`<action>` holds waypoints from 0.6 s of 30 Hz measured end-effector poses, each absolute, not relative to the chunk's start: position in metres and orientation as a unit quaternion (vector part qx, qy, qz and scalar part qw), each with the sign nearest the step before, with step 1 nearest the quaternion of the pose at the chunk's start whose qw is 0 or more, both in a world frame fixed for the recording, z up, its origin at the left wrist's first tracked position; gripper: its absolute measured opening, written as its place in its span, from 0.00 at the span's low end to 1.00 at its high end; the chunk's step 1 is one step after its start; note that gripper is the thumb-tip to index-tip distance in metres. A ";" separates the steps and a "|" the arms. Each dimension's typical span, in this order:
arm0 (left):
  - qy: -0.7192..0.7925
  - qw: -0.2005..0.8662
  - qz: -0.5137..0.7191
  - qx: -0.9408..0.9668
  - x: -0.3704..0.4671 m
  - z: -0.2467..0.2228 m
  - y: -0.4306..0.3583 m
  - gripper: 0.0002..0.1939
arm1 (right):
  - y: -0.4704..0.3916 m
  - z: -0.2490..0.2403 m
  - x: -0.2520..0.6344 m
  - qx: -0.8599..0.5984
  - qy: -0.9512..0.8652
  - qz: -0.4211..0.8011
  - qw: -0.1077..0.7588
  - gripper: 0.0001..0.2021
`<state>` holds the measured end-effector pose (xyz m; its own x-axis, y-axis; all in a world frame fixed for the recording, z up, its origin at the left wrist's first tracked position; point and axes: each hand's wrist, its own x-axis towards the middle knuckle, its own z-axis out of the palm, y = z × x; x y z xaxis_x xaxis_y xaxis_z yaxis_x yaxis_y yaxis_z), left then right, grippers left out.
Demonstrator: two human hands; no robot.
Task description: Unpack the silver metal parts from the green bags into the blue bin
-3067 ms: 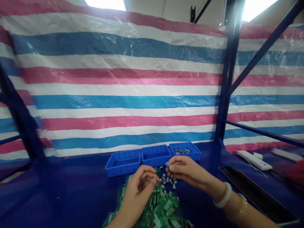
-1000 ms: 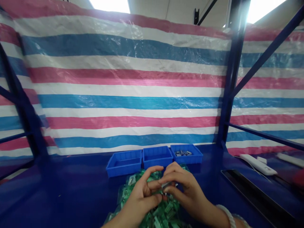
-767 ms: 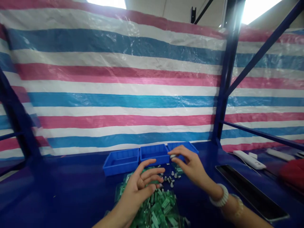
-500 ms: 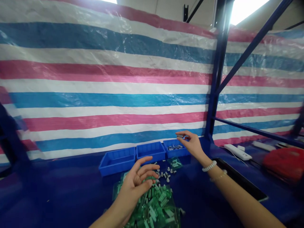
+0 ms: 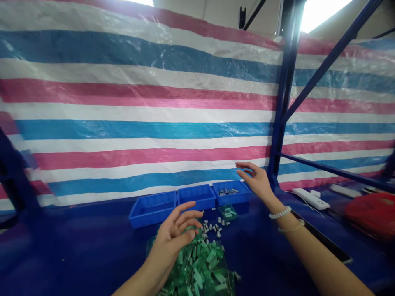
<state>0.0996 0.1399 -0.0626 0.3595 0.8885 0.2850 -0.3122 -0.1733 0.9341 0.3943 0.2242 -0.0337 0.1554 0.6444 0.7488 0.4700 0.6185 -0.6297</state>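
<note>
My right hand hovers above the right edge of a blue bin that holds small metal pieces. Its thumb and fingers are apart with nothing between them. My left hand is raised over a pile of green packets, fingers spread and holding nothing. Several silver screws lie loose between the hands, near a small green packet in front of the right bin.
Two more blue bins, a middle one and a left one, stand beside it. A black flat object, a white power strip and a red item lie right. A blue post rises behind.
The thin metal piece held in my right hand is gone from its fingers, which have opened. That hand has shifted slightly up and right. My left hand has moved slightly left.
</note>
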 end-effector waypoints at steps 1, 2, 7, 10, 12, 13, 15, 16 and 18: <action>0.256 0.586 0.510 0.575 0.100 -0.062 0.140 0.27 | 0.218 -0.034 0.388 -0.427 -0.659 0.082 0.614 0.12; 0.263 0.577 0.512 0.580 0.100 -0.061 0.140 0.26 | 0.211 -0.035 0.381 -0.422 -0.678 0.095 0.594 0.10; 0.305 0.455 0.479 0.687 0.101 -0.056 0.133 0.13 | 0.168 -0.049 0.338 -0.327 -0.864 0.147 0.355 0.06; 0.302 0.326 0.433 0.784 0.101 -0.052 0.123 0.09 | 0.152 -0.059 0.323 -0.329 -0.894 0.121 0.281 0.14; 0.286 0.246 0.409 0.831 0.100 -0.049 0.117 0.10 | 0.150 -0.064 0.320 -0.346 -0.900 0.091 0.248 0.19; 0.274 0.206 0.394 0.853 0.099 -0.048 0.115 0.11 | 0.150 -0.066 0.320 -0.352 -0.903 0.079 0.232 0.21; 0.242 0.125 0.329 0.904 0.098 -0.046 0.112 0.11 | 0.153 -0.071 0.321 -0.363 -0.906 0.066 0.210 0.22; 0.226 0.089 0.282 0.928 0.097 -0.045 0.111 0.11 | 0.154 -0.073 0.321 -0.365 -0.906 0.066 0.204 0.21; 0.204 0.041 0.191 0.959 0.098 -0.044 0.110 0.14 | 0.157 -0.075 0.322 -0.360 -0.907 0.084 0.203 0.20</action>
